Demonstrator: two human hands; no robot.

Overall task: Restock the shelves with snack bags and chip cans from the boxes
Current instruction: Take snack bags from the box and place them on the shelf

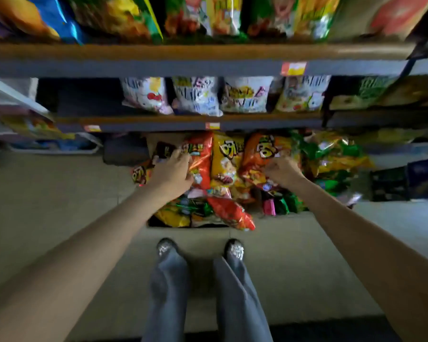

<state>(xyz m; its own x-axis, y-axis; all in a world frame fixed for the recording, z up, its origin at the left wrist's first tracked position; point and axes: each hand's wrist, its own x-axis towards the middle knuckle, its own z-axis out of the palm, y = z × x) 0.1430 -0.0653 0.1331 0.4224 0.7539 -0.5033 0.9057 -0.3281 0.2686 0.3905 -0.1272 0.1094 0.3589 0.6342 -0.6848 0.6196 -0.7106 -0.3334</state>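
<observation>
- Snack bags fill an open box [158, 224] on the floor [59, 206], below the shelves.
- The left hand [173, 172] grips a red bag [200, 164], fingers curled over its top.
- The right hand [283, 171] pinches an orange bag [257, 154] beside a yellow bag [225, 159].
- White bags [197, 96] stand on the middle shelf [188, 123], with more bags on the shelf above.
</observation>
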